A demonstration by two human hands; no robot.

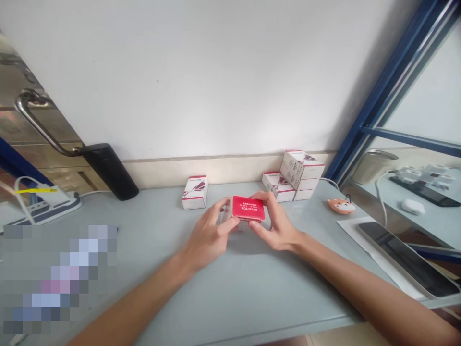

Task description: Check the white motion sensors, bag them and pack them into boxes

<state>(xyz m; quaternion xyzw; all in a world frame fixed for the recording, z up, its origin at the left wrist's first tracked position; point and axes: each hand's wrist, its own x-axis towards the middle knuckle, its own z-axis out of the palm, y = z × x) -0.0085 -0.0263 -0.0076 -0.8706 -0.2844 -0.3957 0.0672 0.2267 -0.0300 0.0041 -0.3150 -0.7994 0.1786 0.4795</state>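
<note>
the red box (pixel 248 208) is over the middle of the table (pixel 273 293), its red face upward; whether it touches the surface, one cannot tell. the left hand (pixel 209 234) grasps its left end, the right hand (pixel 276 223) its right end. the step in hand seems to be two-handed handling of this box; a next move would call for an even, gentle grip. toward the back edge stand a white box (pixel 195 192) and, nearer the right corner, stacked boxes (pixel 304 174).

DETECTOR box (pixel 248 208) | red face up | lettering inverted | held at both ends
</note>
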